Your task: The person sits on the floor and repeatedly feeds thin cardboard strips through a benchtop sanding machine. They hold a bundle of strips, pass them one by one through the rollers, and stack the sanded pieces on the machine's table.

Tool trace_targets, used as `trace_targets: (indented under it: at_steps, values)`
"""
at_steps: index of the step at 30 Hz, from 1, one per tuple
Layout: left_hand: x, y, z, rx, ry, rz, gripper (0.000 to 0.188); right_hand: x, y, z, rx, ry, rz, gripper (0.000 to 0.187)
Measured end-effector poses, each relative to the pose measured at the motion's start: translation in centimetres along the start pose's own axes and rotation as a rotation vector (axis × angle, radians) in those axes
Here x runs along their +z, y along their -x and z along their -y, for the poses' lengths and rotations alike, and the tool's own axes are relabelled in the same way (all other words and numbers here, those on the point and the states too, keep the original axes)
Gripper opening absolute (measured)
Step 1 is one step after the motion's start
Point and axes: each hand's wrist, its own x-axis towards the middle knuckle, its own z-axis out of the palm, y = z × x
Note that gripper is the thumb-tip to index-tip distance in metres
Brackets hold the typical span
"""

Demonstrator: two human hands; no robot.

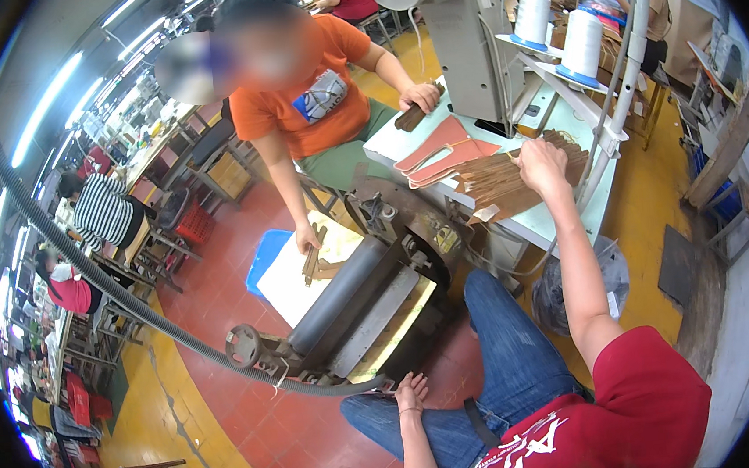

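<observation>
The roller machine stands ahead; to its right, the desk bears a fanned stack of brown pieces beside red panels. The step in hand looks like taking from that stack: the right hand reaches onto it, fingers curled, their grip unclear. The left hand lies loosely open, apparently unladen. The next move likely calls for separating one piece cleanly.

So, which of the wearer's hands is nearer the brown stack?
The right. The right hand is at the brown stack, touching it; the left hand is well away, down by the left knee.
</observation>
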Motion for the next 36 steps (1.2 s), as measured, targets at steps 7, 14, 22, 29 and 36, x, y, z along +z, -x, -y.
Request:
trace_targets:
  at_steps: [7, 14, 22, 29, 36]
  values:
    - [0.1, -0.2, 0.2, 0.007, -0.005, 0.025, 0.044, 1.7, -8.6, 5.8, -0.151, -0.600, -0.167, 0.029]
    - [-0.2, 0.4, -0.2, -0.011, 0.056, -0.002, 0.045, 10.3, -13.0, 10.1, -0.332, -0.490, -0.003, 0.026]
    - [1.2, 0.0, 0.4, -0.037, -0.072, -0.002, 0.047, 4.2, -9.5, 6.3, -0.530, -0.772, -0.053, 0.034]
    - [1.2, -1.3, 1.3, -0.005, -0.064, -0.061, 0.044, 5.0, -1.4, -4.1, -0.635, -0.491, 0.166, 0.055]
    - [1.7, -2.1, 2.0, -0.005, -0.123, -0.096, 0.039, 6.9, -1.4, -6.7, -0.560, -0.048, 0.051, 0.106]
